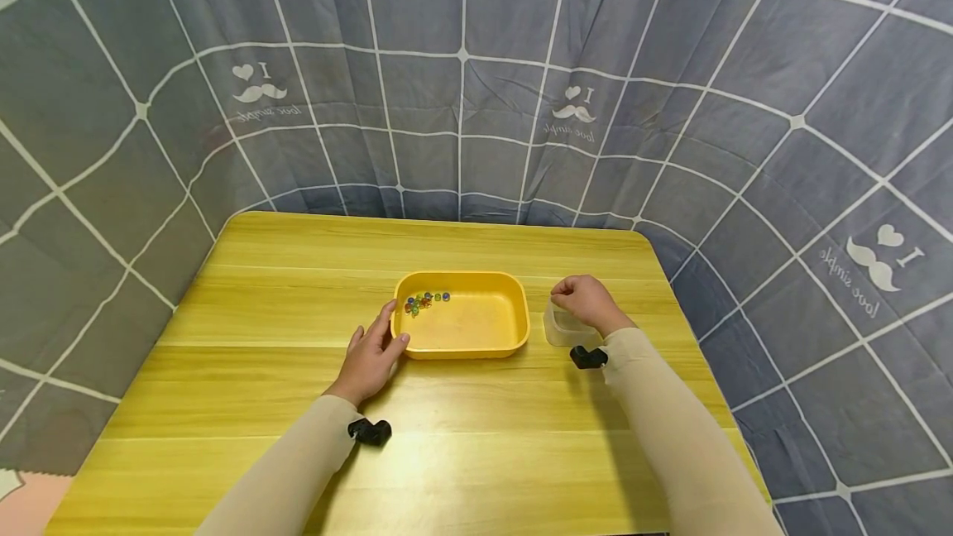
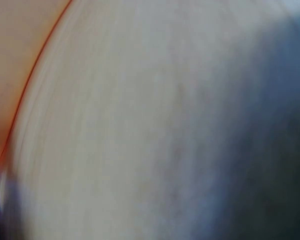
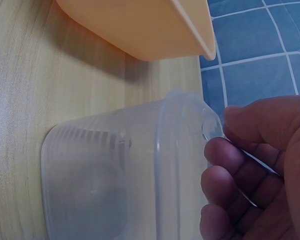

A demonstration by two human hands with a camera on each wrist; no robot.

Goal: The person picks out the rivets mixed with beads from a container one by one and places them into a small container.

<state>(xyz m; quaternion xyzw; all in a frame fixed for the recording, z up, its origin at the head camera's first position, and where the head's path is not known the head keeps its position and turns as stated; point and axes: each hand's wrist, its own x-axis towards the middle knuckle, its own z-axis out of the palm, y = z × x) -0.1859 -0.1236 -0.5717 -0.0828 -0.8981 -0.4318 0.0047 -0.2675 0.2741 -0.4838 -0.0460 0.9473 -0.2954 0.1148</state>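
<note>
1. Head view: on the wood-grained table [image 1: 462,404], a yellow basin [image 1: 476,317] lies between the two hands, and a clear container [image 1: 553,327] stands just beside its right end. A checked curtain [image 1: 506,89] forms the background.

2. Beads [image 1: 425,302]: small, glossy, of mixed colour (blue, green, orange-red), gathered toward the far left corner of the basin's floor.

3. Left hand [image 1: 370,360]: fingers relaxed rather than curled, touching the basin's left end, with the thumb at the near corner. The left wrist view shows little beyond the basin's edge and blurred table; how firmly the hand presses cannot be told.

4. Right hand [image 1: 591,304]: well apart from the left, fingers curled. In the right wrist view, thumb and forefinger appear to pinch the container's rim at its corner; whether a bead also lies between them cannot be told.

5. Step in hand (judgement): the basin is apparently being steadied while the container is handled, probably for passing beads between the two vessels.

6. Next move (judgement): it calls for a secure hold on the thin rim, the container kept upright, and a fingertip pinch for any bead, since rounded pieces would roll readily.
</note>
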